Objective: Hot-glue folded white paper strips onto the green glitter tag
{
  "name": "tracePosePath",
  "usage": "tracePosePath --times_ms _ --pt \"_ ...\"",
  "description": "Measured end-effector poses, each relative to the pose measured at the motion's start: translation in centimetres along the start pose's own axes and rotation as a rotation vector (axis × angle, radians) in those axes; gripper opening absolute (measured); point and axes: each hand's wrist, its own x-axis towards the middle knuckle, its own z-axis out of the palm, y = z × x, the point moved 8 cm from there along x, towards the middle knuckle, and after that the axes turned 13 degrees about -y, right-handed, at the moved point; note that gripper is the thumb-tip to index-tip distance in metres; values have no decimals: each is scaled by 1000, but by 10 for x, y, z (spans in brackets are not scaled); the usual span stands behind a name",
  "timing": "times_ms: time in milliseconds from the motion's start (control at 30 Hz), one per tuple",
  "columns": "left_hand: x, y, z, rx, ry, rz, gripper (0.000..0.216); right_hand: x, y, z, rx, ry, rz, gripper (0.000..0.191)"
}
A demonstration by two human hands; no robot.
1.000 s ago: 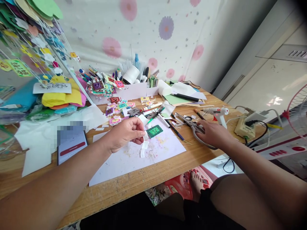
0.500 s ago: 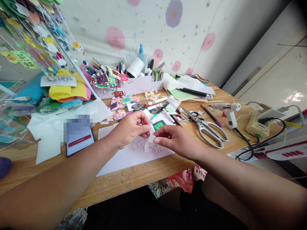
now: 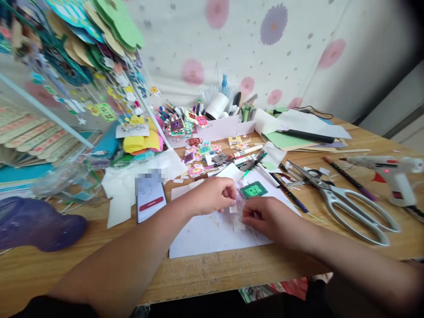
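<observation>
Head view: both hands meet over the white sheet [image 3: 205,234], near the middle of the bench's [image 3: 232,269] front edge. The left hand [image 3: 212,196] has its grip pinched shut on a small white paper scrap [image 3: 234,207]. The right hand [image 3: 270,218] curls its fingers at that scrap; I cannot tell if its grip has hold. A green square [image 3: 253,190] lies just behind them. This looks like fiddly paper work, so the next move needs a soft, steady pinch.
</observation>
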Motion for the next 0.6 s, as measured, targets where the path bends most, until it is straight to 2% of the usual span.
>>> tracePosePath --times_ms 167,400,600 --pt "-3 8 6 202 -97 -19 6 -1 3 -1 -83 -4 3 12" --pt "-2 9 12 306 -217 -27 7 -3 1 -6 -180 -17 7 13" --pt "-3 9 11 410 -230 -20 18 -8 1 -5 -227 4 2 12"
